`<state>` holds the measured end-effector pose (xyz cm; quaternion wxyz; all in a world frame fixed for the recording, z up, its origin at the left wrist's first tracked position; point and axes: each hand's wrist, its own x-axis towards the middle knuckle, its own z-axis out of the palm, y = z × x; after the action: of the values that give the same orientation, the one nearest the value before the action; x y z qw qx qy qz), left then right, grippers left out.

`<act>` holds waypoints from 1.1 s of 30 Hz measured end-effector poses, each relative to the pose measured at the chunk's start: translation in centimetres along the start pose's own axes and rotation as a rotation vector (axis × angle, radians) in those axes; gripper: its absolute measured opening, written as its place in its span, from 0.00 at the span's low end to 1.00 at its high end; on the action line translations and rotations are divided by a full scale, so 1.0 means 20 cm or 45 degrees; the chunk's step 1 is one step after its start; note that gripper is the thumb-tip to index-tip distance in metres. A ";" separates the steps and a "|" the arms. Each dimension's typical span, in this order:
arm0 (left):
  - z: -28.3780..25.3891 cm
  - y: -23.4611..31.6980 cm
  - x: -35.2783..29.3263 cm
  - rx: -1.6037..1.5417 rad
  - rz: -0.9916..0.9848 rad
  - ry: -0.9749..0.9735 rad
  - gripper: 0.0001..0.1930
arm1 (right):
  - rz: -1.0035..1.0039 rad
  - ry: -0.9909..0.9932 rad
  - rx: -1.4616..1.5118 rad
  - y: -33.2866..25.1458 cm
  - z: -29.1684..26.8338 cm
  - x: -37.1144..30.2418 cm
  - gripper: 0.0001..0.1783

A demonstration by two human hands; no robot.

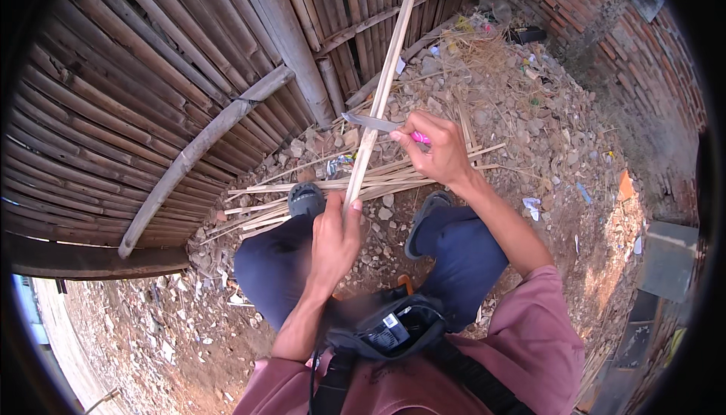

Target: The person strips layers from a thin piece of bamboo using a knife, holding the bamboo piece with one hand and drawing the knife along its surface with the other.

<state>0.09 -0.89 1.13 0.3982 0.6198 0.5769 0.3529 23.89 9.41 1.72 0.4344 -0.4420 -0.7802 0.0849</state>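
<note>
- My left hand (336, 237) grips the lower end of a long wooden stick (383, 93), which slants away in front of me.
- My right hand (436, 149) is closed around a knife (367, 121), its blade across the stick.
- More sticks (401, 176) lie on stony ground (552, 150) below.
</note>
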 end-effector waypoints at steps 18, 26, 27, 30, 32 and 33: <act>-0.01 0.01 0.02 0.058 0.050 0.071 0.10 | 0.035 -0.062 0.003 -0.07 0.00 0.00 0.12; 0.00 -0.01 0.03 0.000 0.053 0.085 0.11 | -0.091 -0.176 0.014 -0.12 0.03 -0.06 0.13; 0.00 0.00 0.03 -0.002 0.055 0.099 0.11 | -0.093 -0.165 -0.005 -0.13 0.03 -0.06 0.12; 0.00 -0.01 0.03 0.052 0.065 0.109 0.10 | -0.099 -0.128 -0.068 -0.16 0.04 -0.05 0.12; -0.01 0.00 0.03 0.056 0.058 0.093 0.09 | -0.131 -0.103 -0.086 -0.16 0.06 -0.07 0.12; -0.02 0.00 0.03 0.061 0.052 0.085 0.09 | -0.156 -0.105 -0.086 -0.16 0.06 -0.08 0.12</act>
<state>-0.17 -0.27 1.28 0.3565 0.6285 0.5854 0.3676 21.27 6.55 1.67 0.3911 -0.4042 -0.8254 0.0499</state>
